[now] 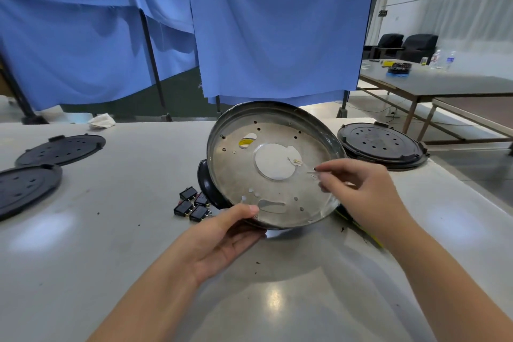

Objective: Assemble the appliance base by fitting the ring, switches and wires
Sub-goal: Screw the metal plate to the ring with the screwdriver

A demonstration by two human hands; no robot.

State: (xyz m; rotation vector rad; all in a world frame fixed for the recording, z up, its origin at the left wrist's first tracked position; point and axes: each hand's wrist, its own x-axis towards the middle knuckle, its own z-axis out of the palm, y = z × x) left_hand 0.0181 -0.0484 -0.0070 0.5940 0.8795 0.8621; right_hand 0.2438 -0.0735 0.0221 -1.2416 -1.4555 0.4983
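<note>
A round metal base pan (236,175) with a large centre hole and several small holes is tilted up towards me above the table. My left hand (224,236) grips its near rim, thumb on the inner face and fingers underneath. My right hand (358,191) hovers over the pan's right side and pinches a small thin metal part at its fingertips. A black ring (206,186) shows behind the pan's left edge. Several black rocker switches (193,204) lie on the table just left of the pan. Something yellow shows through an upper hole (245,142).
Two black perforated discs (62,148) (22,189) lie at the left and another (381,144) at the right of the white table (111,230). A crumpled cloth (101,121) sits at the far edge. Blue curtains (277,22) hang behind. A second table (444,83) stands at the right.
</note>
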